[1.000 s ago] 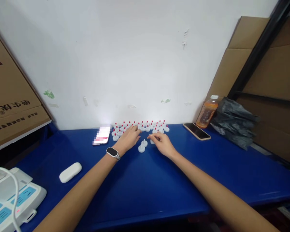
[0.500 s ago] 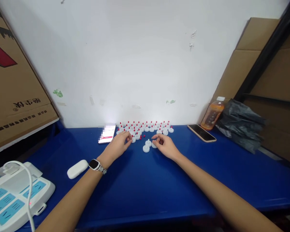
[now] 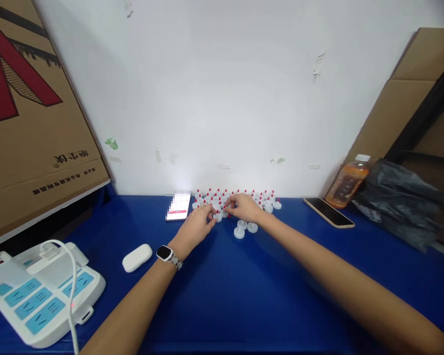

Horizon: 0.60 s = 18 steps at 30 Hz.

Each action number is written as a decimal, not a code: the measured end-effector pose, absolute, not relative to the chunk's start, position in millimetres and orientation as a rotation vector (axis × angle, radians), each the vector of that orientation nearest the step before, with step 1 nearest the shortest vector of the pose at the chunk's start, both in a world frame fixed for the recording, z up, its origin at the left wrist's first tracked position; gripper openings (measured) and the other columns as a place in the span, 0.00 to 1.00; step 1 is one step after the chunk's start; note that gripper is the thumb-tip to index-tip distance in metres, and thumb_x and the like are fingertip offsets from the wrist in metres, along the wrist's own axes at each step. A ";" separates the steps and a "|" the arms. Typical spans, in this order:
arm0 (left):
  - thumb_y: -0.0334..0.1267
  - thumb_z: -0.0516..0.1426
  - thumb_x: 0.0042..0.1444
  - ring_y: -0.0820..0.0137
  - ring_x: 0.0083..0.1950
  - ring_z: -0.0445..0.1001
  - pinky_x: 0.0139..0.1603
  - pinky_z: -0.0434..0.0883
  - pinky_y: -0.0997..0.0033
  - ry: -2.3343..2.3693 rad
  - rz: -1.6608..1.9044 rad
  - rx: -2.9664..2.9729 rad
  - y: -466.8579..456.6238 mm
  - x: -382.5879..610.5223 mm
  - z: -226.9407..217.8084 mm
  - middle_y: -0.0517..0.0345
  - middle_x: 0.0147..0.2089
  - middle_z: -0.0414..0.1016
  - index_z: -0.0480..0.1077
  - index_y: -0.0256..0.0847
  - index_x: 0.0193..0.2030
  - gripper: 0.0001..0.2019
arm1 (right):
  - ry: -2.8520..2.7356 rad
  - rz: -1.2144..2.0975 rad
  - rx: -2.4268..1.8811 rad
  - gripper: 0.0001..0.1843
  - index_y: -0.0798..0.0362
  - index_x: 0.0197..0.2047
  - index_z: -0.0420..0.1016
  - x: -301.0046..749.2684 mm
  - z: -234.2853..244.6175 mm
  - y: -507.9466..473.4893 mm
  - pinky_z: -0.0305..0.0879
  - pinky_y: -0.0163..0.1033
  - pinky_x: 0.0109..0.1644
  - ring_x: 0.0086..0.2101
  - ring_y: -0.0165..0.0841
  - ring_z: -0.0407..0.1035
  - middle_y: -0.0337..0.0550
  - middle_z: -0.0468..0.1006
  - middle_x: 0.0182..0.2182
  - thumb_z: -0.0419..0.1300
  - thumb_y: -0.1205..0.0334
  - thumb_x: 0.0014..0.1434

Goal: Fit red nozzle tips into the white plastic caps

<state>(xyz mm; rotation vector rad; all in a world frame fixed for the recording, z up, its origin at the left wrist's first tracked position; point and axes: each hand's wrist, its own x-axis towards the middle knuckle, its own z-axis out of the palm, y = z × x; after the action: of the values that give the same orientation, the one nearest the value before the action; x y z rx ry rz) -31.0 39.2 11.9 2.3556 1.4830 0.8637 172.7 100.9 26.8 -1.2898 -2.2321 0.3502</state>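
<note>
My left hand (image 3: 200, 224) is closed, thumb and fingers bent at the side of a white round cap (image 3: 217, 217) with a red tip. My right hand (image 3: 243, 207) reaches over the cluster with thumb and forefinger pinched close to that cap; whatever lies between them is too small to make out. Many more white caps with red tips (image 3: 268, 203) stand in a group by the wall, partly hidden by both hands. Three white caps without red tips (image 3: 239, 232) sit nearer me, below my right wrist. A small loose red tip (image 3: 229, 216) shows beneath the right hand.
A lit phone (image 3: 178, 206) lies left of the caps and a dark phone (image 3: 329, 213) to the right. Beyond it stand an orange drink bottle (image 3: 348, 181) and a black plastic bag (image 3: 395, 202). A white case (image 3: 137, 258) and a power strip (image 3: 48, 301) lie at left.
My right hand has left the three plain caps and moved up and left to the cluster beside my left hand. The left hand stays by its cap. The whole view has shifted somewhat.
</note>
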 end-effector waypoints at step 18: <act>0.42 0.52 0.65 0.68 0.36 0.70 0.37 0.66 0.68 1.386 1.032 2.335 29.0 -21.7 21.9 0.56 0.38 0.73 0.70 0.41 0.43 0.09 | -1.800 0.706 -1.004 0.12 0.52 0.35 0.72 185.0 28.8 88.8 0.63 0.38 0.39 0.34 0.33 0.70 0.42 0.78 0.32 0.59 0.52 0.59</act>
<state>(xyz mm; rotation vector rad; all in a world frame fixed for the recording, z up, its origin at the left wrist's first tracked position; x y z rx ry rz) -21.7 29.0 21.9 2.3347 1.3861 1.0323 185.0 88.8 28.8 -1.0044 -1.8003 0.7056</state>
